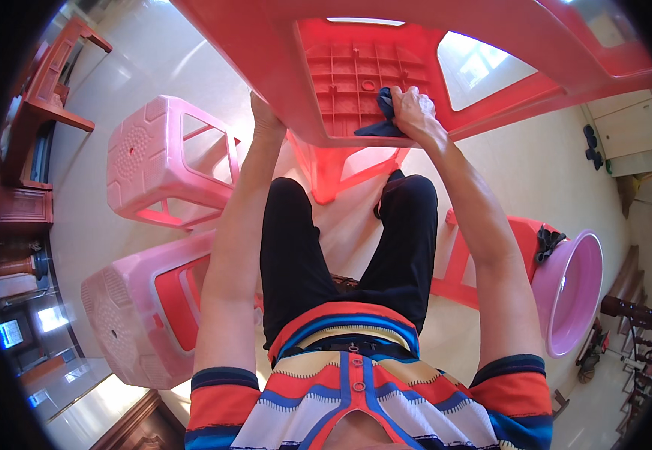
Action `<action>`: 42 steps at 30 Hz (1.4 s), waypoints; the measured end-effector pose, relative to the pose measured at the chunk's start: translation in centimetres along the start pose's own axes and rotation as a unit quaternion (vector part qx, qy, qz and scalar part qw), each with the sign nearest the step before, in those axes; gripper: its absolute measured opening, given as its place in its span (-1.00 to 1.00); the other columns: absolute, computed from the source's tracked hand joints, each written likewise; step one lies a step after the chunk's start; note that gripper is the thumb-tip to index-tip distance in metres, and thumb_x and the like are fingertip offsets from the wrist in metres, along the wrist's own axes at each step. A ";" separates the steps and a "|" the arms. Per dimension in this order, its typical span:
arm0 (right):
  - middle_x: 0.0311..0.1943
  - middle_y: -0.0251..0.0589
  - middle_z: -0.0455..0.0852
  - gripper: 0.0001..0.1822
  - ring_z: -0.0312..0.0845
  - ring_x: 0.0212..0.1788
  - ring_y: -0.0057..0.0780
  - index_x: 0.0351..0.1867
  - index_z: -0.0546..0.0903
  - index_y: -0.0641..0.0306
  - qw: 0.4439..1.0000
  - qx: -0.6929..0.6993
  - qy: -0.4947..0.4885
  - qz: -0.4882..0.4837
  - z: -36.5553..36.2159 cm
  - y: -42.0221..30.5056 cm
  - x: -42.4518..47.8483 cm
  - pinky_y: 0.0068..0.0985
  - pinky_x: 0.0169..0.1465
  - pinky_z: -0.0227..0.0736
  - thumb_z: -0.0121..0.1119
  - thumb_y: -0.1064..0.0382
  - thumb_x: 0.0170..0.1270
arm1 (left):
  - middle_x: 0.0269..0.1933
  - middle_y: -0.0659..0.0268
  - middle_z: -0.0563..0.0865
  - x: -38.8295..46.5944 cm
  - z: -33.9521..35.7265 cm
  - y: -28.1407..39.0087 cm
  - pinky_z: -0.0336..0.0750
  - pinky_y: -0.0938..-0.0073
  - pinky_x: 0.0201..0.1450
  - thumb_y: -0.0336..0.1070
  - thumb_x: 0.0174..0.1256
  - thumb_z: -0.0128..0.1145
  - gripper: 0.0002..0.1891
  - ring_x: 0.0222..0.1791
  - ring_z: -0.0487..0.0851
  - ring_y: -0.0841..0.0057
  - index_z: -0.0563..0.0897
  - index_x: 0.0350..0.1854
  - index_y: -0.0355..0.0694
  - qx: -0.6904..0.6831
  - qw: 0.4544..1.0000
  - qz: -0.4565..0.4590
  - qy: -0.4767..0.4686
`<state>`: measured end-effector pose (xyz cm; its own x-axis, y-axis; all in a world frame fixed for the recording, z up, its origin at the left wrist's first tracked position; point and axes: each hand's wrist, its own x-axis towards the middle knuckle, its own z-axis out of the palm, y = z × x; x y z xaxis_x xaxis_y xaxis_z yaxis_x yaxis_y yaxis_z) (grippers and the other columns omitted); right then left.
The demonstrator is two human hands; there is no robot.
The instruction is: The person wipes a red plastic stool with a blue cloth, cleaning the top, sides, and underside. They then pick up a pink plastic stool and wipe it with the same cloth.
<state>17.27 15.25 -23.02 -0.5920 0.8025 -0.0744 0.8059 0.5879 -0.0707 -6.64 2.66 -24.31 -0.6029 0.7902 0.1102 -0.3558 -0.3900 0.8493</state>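
A red plastic stool [269,50] is held up before me, tipped so that the ribbed underside of its seat [340,73] shows through an opening between its legs. My right hand [414,111] reaches in over the edge and grips a dark blue cloth [385,112] against the ribs. My left hand [267,116] is at the stool's left side; its fingers are hidden behind the red plastic. Below it, between my legs, part of another red plastic piece [324,180] shows.
Pink plastic stools [143,157] lie on their sides at the left. At the right, a purple plastic basin [570,295] rests at a red stool [463,259], with a dark cloth [549,243] beside its rim. Wooden furniture [42,107] stands far left, a light cabinet [629,126] far right.
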 end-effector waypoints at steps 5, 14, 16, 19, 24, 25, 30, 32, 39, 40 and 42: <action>0.00 0.30 0.46 -0.62 0.48 0.04 0.35 0.10 0.38 0.22 0.999 0.024 0.014 -0.017 -0.2 -1.0 -0.9 0.02 -0.05 0.53 0.07 0.46 0.25 | -0.52 0.49 0.47 -0.3 0.5 0.9 0.34 0.44 -0.43 0.02 0.42 -0.04 -0.75 -0.52 0.42 0.53 0.52 -0.09 -0.01 -0.069 0.997 -0.030 0.021; 0.01 0.28 0.48 -0.64 0.51 0.08 0.20 0.06 0.53 0.27 0.998 -0.005 -0.057 -0.018 -3.7 -1.9 -1.8 -0.06 0.02 0.53 0.12 0.48 0.19 | -0.36 0.39 0.59 -0.2 -0.2 0.4 0.51 0.39 -0.31 -0.15 0.41 0.06 -0.78 -0.35 0.59 0.48 0.52 -0.02 -0.10 0.035 0.998 0.051 -0.017; 0.01 0.21 0.49 -0.69 0.54 0.07 0.06 -0.05 0.65 0.26 0.999 0.024 -0.041 -0.011 -6.1 -3.6 -2.4 -0.17 0.06 0.52 0.13 0.49 0.15 | -0.33 0.39 0.60 0.3 -1.6 -0.9 0.52 0.40 -0.29 -0.15 0.41 0.06 -0.76 -0.33 0.60 0.49 0.52 0.01 -0.11 0.129 0.983 0.126 -0.034; 0.03 0.16 0.47 -0.58 0.52 0.07 0.05 0.02 0.63 0.21 0.987 0.142 0.015 -0.068 -6.3 -3.9 -2.6 -0.23 0.12 0.49 0.20 0.49 0.05 | -0.31 0.40 0.59 -0.4 -0.8 0.0 0.52 0.41 -0.26 -0.15 0.41 0.06 -0.74 -0.32 0.59 0.50 0.51 0.04 -0.12 0.107 0.989 0.093 -0.028; 0.11 0.02 0.37 -0.28 0.32 0.12 0.14 0.16 0.49 0.01 0.991 0.055 -0.016 -0.123 -2.3 -3.4 -1.2 -0.12 0.08 0.50 0.40 0.42 -0.17 | -0.49 0.43 0.49 -0.7 0.5 0.5 0.42 0.43 -0.35 -0.12 0.43 0.03 -0.81 -0.45 0.49 0.53 0.51 -0.09 -0.09 0.039 0.997 0.064 -0.012; 0.09 0.04 0.37 -0.30 0.34 0.11 0.15 0.15 0.49 0.02 0.992 0.054 -0.018 -0.115 -2.7 -3.7 -1.1 -0.10 0.06 0.51 0.39 0.42 -0.16 | -0.52 0.44 0.45 -0.5 -0.2 0.2 0.39 0.44 -0.37 -0.11 0.44 0.02 -0.82 -0.48 0.46 0.54 0.50 -0.12 -0.08 0.054 0.995 0.077 -0.019; 0.03 0.14 0.38 -0.46 0.41 0.02 0.22 0.05 0.51 0.07 0.990 0.105 0.040 -0.079 -1.3 -3.5 -0.2 -0.02 -0.05 0.53 0.31 0.45 -0.05 | -0.61 0.46 0.36 0.4 -1.0 -0.6 0.28 0.47 -0.44 -0.04 0.45 -0.03 -0.80 -0.57 0.35 0.53 0.48 -0.19 -0.03 -0.003 0.999 0.032 -0.027; 0.03 0.16 0.38 -0.50 0.43 -0.01 0.25 0.06 0.52 0.09 0.991 0.076 0.052 -0.095 0.0 -3.0 -0.1 -0.01 -0.05 0.53 0.25 0.48 0.01 | -0.58 0.45 0.39 0.5 -0.5 -0.7 0.30 0.46 -0.44 -0.03 0.45 -0.03 -0.80 -0.56 0.37 0.53 0.49 -0.15 -0.03 -0.067 0.998 -0.014 -0.012; 0.10 0.08 0.42 -0.65 0.38 0.06 0.09 -0.06 0.70 0.22 0.995 0.026 0.095 -0.005 -6.6 -3.8 -1.8 -0.13 0.04 0.50 0.30 0.46 0.05 | -0.34 0.31 0.67 0.1 -1.0 0.1 0.55 0.43 -0.28 -0.15 0.37 0.04 -0.73 -0.35 0.64 0.50 0.59 -0.10 -0.24 0.053 0.996 0.063 -0.020; 0.13 0.07 0.41 -0.68 0.38 0.09 0.09 -0.04 0.69 0.22 0.995 -0.031 0.088 0.020 -6.3 -3.1 -1.2 -0.12 0.06 0.50 0.25 0.41 0.12 | -0.32 0.29 0.70 -0.2 -0.7 0.4 0.57 0.44 -0.27 -0.17 0.35 0.05 -0.72 -0.34 0.66 0.50 0.61 -0.13 -0.29 0.030 0.998 0.043 -0.020; 0.19 0.04 0.40 -0.71 0.40 0.16 0.09 0.00 0.67 0.23 0.994 -0.086 0.026 0.060 -4.9 -2.3 -1.2 -0.09 0.10 0.48 0.15 0.33 0.24 | -0.31 0.26 0.73 -0.9 -0.1 0.7 0.58 0.45 -0.30 -0.19 0.33 0.05 -0.72 -0.35 0.68 0.51 0.63 -0.18 -0.34 -0.015 1.000 0.025 -0.005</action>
<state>16.15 13.41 -17.85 -0.4934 0.8696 -0.0205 0.8637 0.4925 0.1073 -6.45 1.57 -23.86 -0.6132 0.7741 0.1570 -0.3465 -0.4423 0.8272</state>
